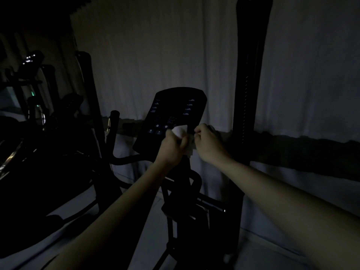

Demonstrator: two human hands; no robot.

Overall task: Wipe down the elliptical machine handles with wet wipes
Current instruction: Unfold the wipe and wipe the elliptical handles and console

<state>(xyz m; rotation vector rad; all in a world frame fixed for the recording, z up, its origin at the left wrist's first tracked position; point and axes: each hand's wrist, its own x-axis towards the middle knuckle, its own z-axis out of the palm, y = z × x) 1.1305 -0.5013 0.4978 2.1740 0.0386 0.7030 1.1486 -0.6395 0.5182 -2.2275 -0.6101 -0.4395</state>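
Note:
The room is very dark. A white wet wipe [180,131] is bunched between both my hands, just in front of the lower edge of the elliptical's black console [175,112]. My left hand [172,147] grips the wipe from the left. My right hand [207,142] pinches its right edge, fingers curled. The tall right moving handle [251,75] rises behind my right hand. The left moving handle [88,90] stands further left, and a short fixed grip [114,117] sits beside the console.
Pale curtains [155,55] hang behind the machine. More exercise machines [33,94] crowd the left side. The elliptical's centre post and frame [185,201] stand below my hands, over a pale floor [148,221].

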